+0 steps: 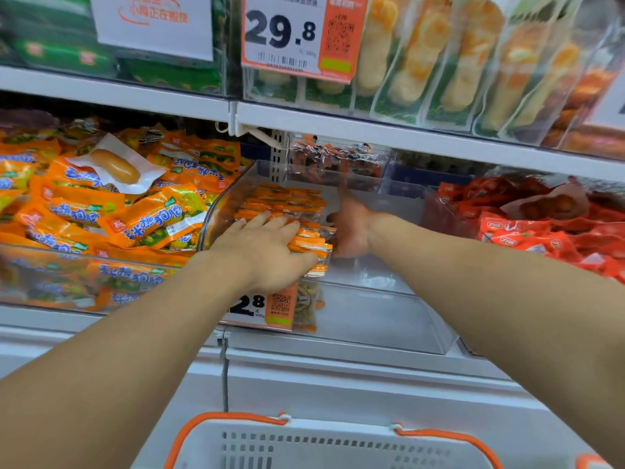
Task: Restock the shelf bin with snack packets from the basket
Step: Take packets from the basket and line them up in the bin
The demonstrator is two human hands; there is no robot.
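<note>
Both bare arms reach into the clear plastic shelf bin [372, 319] on the middle shelf. The left hand [267, 248] lies palm down with its fingers spread and nearly straight over a stack of small orange snack packets [311, 245] at the bin's front left, pressing on them rather than curling round them. The right hand [350, 225] stands edge-on just right of that stack, fingers extended toward the back of the bin, its palm against the packets' side; it is partly blurred, so the exact finger pose is hard to tell. More of the same orange packets [280, 199] lie in rows deeper in the bin, behind the left hand. An orange and white price tag [267, 308] hangs on the bin's front, below the left wrist. Left of the bin sits a heap of orange sausage packets with blue lettering [101, 211]; right of it, a pile of red packets [541, 228]. Below the bin, at the bottom edge, stands the white perforated basket with orange handles [338, 448].
</note>
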